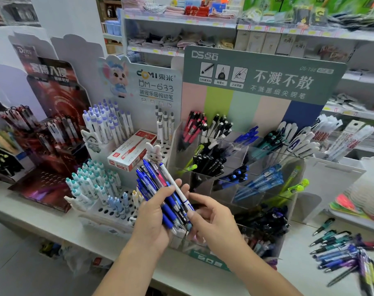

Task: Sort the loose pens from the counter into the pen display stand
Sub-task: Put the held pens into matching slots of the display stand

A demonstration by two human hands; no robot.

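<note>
Shop worktop [43, 212]: my left hand [155, 212] grips a pen bundle [162, 189] as stock while my right hand [211, 216] pinches one white pen [175, 184], probably picking it out for the clear display stand [235, 182].

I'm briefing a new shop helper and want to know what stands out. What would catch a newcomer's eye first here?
First, the left hand at centre gripping a thick bundle of pens, mostly blue, while the right hand pinches a white pen at its edge. Behind them stands the clear pen display stand under a green signboard. At far right, loose pens lie scattered on the counter.
</note>
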